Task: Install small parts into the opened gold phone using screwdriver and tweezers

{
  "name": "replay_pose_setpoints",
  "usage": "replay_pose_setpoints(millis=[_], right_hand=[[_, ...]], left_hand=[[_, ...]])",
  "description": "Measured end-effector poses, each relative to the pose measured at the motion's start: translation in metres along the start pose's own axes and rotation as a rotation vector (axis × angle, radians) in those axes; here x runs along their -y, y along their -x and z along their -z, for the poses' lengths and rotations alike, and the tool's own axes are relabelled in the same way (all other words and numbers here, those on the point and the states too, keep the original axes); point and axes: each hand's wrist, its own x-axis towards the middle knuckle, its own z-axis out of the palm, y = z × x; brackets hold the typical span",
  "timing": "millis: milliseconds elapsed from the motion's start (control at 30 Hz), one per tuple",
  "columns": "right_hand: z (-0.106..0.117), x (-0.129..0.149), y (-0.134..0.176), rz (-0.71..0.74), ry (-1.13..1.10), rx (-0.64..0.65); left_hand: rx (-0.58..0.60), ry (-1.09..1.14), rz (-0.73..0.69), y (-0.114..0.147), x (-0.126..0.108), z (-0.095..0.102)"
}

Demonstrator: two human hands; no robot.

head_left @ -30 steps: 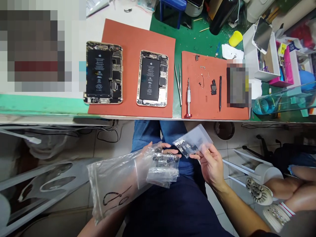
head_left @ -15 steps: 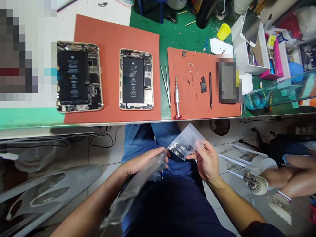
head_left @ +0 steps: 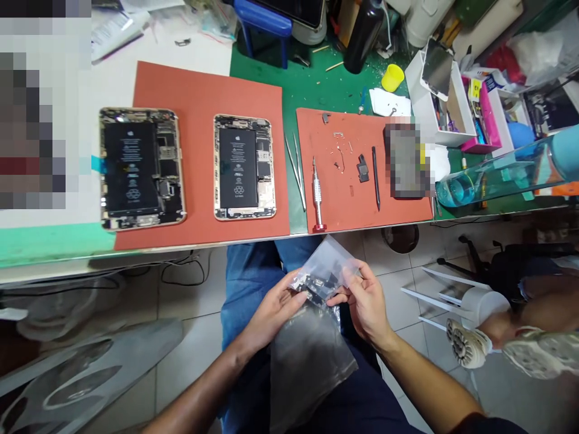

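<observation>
Over my lap, a small clear plastic bag (head_left: 326,256) with several small dark phone parts inside is held between my two hands. My right hand (head_left: 367,300) pinches its right side. My left hand (head_left: 279,307) grips the left side, thumb on top. A larger clear plastic bag (head_left: 307,361) hangs below the small one, its upper end at my left hand. On the bench beyond lie two opened phones, a larger one (head_left: 141,169) at left and a smaller one (head_left: 244,166) to its right, both with black batteries showing.
Tweezers (head_left: 296,173), a screwdriver (head_left: 318,196), a black pry stick (head_left: 376,178) and tiny parts lie on or beside the right red mat (head_left: 335,208). White boxes (head_left: 456,114) stand at the back right. A person's shoes (head_left: 465,343) show at the lower right.
My left hand has come up to the small bag and now holds its left side. The larger bag has swung right and hangs below. The view has shifted, showing more of the bench's back.
</observation>
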Motion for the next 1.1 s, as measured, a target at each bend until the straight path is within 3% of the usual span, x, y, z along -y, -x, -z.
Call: replay_pose_setpoints(millis=[100, 233, 400, 600, 867, 1000, 1100], right_hand=[[0.0, -0.002, -0.003, 0.059, 0.209, -0.023], [0.004, 0.011, -0.013, 0.306, 0.51, -0.111], [0.007, 0.024, -0.025, 0.319, 0.513, -0.073], [0.01, 0.03, -0.024, 0.394, 0.441, -0.146], [0.025, 0.035, -0.017, 0.605, 0.77, -0.023], [0.033, 0.048, -0.025, 0.578, 0.81, 0.093], [0.035, 0.061, -0.029, 0.441, 0.754, 0.221]], left_hand=[[-0.037, 0.107, 0.028, -0.001, 0.002, -0.006], [-0.043, 0.105, 0.056, 0.001, -0.001, -0.009], [-0.047, 0.085, 0.095, 0.007, -0.004, -0.005], [-0.069, 0.083, 0.1, 0.009, 0.0, 0.003], [-0.029, 0.165, 0.108, 0.013, -0.009, 0.001], [-0.063, 0.177, 0.092, 0.012, -0.008, 0.004], [-0.093, 0.17, 0.075, 0.012, -0.007, 0.007]])
